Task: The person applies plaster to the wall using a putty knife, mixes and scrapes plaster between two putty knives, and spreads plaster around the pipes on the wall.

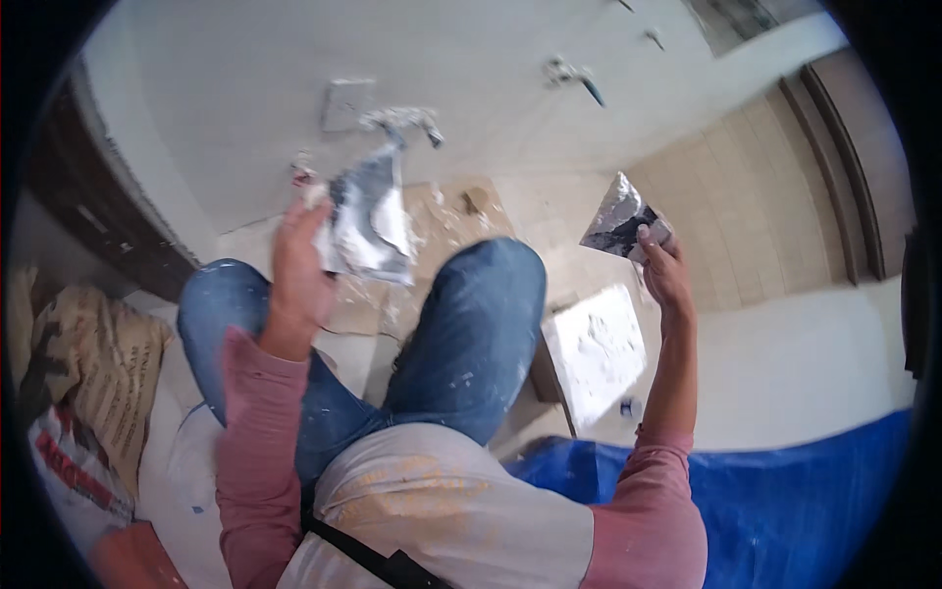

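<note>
My left hand is closed around the edge of a wide metal plastering blade smeared with white paste. The blade stands tilted over my knees, close to the wall, and is slightly blurred. To the right, my right hand grips a putty knife with a triangular-looking blade, its thumb pressed on the flat side. White and dark patches mark that blade. The two tools are apart, and neither visibly touches the wall. Below my right hand lies a board coated with thick white paste.
A square wall plate and paste-covered pipe fittings jut from the wall; another fitting sticks out farther right. Stained cardboard covers some floor. Brown sacks lie left, a blue tarp at lower right.
</note>
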The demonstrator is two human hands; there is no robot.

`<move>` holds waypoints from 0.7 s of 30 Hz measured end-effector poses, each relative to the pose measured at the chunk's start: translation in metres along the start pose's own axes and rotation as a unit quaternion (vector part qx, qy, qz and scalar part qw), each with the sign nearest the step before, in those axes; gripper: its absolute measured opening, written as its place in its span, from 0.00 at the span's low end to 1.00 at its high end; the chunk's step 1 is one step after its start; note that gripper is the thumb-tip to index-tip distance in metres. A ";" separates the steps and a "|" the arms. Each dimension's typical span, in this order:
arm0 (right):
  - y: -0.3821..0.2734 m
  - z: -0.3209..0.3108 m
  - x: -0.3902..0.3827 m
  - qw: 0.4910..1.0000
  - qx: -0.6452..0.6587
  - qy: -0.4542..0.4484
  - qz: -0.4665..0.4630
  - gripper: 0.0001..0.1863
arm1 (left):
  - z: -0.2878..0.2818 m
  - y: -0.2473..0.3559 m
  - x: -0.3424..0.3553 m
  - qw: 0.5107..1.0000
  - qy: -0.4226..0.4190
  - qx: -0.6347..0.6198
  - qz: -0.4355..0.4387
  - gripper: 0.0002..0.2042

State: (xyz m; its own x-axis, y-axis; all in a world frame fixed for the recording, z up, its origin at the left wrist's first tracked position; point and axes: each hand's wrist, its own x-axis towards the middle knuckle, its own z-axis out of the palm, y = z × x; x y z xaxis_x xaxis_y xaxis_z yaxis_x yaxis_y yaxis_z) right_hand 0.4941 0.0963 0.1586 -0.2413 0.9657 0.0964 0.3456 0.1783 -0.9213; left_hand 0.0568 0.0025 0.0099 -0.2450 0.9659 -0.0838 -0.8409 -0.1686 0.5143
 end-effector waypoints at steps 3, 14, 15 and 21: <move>-0.026 0.105 0.023 0.991 -0.012 0.011 -0.131 0.21 | -0.001 -0.006 -0.002 0.997 0.065 -0.017 0.034 0.14; -0.038 0.317 -0.001 0.862 -0.041 -0.053 -0.502 0.24 | 0.001 0.007 -0.016 0.975 0.134 -0.093 0.152 0.11; -0.047 0.319 -0.002 0.856 -0.061 -0.080 -0.508 0.37 | 0.000 0.008 -0.017 0.972 0.146 -0.109 0.151 0.11; -0.040 0.323 -0.001 0.879 -0.139 -0.122 -0.439 0.34 | -0.002 0.022 -0.022 0.977 0.146 -0.087 0.133 0.10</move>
State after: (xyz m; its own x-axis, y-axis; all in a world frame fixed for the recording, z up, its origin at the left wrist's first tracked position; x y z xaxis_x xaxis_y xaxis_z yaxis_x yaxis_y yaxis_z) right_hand 0.1874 0.0271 0.0735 -0.7018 0.3689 0.6094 0.1283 0.9069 -0.4012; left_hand 0.0432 -0.0231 0.0212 -0.5709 0.7911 -0.2195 -0.7923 -0.4609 0.3997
